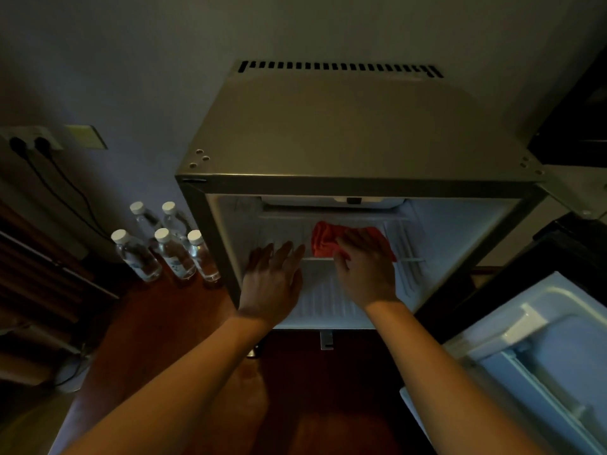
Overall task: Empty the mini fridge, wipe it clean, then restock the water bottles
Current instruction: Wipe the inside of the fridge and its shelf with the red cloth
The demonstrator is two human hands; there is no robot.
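While both forearms reach in from the bottom of the view, I read my right hand [364, 274] as the working one: it presses flat on the red cloth [323, 239], which lies bunched on the wire shelf [409, 259] inside the mini fridge [328, 133]. The cloth spreads left to right, so I judge the next wipe runs sideways along the shelf. My left hand [271, 284] is relaxed, fingers straight, resting at the shelf's left part and holding nothing. Room is tight: side walls close in on both hands. The door [542, 349] hangs open at right. Five water bottles [170, 247] stand upright on the floor, just left of the fridge, nearer my left hand for restocking.
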